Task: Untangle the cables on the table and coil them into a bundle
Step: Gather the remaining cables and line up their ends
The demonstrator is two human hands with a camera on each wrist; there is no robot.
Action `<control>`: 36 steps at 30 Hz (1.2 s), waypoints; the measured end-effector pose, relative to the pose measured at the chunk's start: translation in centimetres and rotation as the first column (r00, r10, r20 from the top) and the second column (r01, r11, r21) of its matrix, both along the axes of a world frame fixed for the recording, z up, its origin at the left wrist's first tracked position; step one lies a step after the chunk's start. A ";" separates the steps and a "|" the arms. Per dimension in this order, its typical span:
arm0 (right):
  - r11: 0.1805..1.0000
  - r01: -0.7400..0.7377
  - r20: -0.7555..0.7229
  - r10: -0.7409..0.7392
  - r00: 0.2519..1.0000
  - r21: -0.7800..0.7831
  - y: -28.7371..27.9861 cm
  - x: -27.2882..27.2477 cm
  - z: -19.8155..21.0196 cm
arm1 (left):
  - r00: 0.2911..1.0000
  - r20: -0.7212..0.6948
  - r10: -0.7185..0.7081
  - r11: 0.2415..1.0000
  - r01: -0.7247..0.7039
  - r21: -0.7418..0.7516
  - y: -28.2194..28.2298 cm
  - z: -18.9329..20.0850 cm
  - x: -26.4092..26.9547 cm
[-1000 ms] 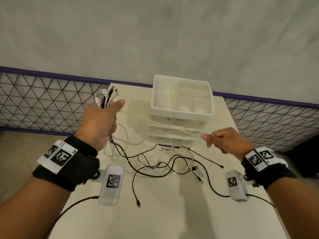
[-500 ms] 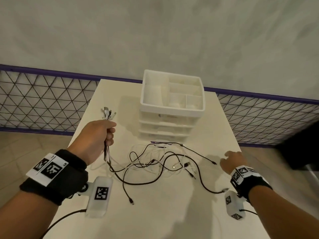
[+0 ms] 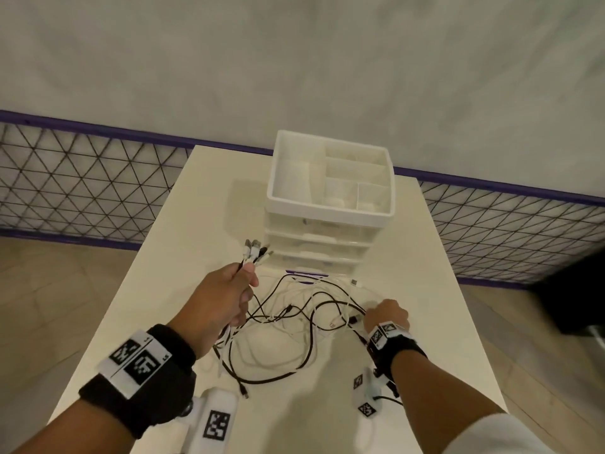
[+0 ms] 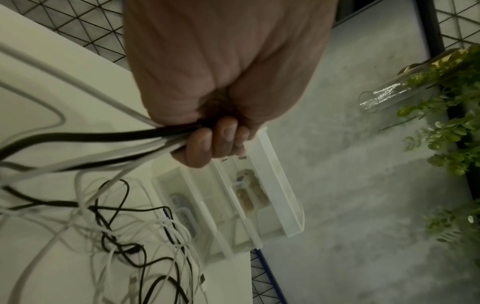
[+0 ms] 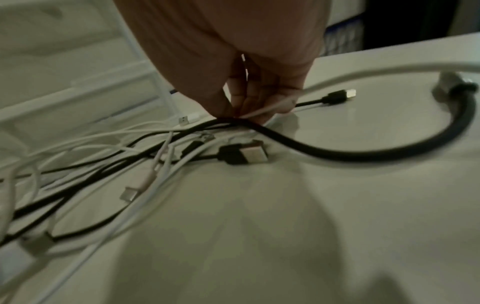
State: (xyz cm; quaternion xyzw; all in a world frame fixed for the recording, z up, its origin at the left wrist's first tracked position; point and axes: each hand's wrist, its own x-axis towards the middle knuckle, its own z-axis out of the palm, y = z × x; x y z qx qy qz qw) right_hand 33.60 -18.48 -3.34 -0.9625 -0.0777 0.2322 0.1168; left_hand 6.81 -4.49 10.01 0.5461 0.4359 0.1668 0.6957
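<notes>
Head view: the left hand [image 3: 226, 296] grips a gathered bunch of plugs [image 3: 255, 252] above the desk [image 3: 183, 231], so 1 end of each cable seems collected; the cables [image 3: 288, 326] lie tangled between the hands, uncoiled. The right hand [image 3: 388, 314] reaches into the tangle. A drawer unit [image 3: 330, 204] stands just behind.

Left wrist view: the fingers [image 4: 207, 144] curl round black and white cords.

Right wrist view: the fingers [image 5: 249, 102] pinch what looks like a thin white cord over a black one; loose plugs could snag.
</notes>
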 end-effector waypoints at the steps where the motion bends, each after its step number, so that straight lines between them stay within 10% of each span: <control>1: 1.000 -0.006 -0.019 0.005 1.000 -0.005 -0.1 -0.2 -0.1 | 1.000 -0.002 -0.004 1.000 0.004 -0.006 0.0 -0.1 0.0; 8: 0.986 -0.155 0.212 0.165 0.963 -0.065 -1.6 0.6 0.1 | 0.999 -0.001 0.046 0.999 -0.046 -0.015 0.6 -0.4 -0.2; 15: 0.995 -0.094 0.041 0.096 0.995 -0.040 -3.3 0.7 -0.6 | 0.996 0.024 0.086 0.996 -0.086 -0.023 0.6 -0.8 -0.4; 18: 0.971 -0.077 0.050 0.068 0.996 0.225 -1.9 0.3 2.2 | 0.994 0.060 0.097 0.994 -0.093 -0.064 0.7 -0.8 -0.5; 22: 0.659 -0.283 0.088 0.313 0.946 0.697 0.6 -2.4 9.5 | 0.986 0.095 0.137 0.984 -0.125 -0.128 0.9 0.4 0.3; 29: 0.284 -0.532 0.239 0.661 0.712 0.798 3.3 -11.5 16.7 | 0.959 0.257 0.117 0.985 -0.078 -0.155 -0.3 3.6 3.9; 36: 0.476 -0.466 0.089 0.622 0.778 0.746 1.1 -6.7 14.7 | 0.832 0.460 0.309 0.949 -0.244 -0.198 4.2 6.7 0.9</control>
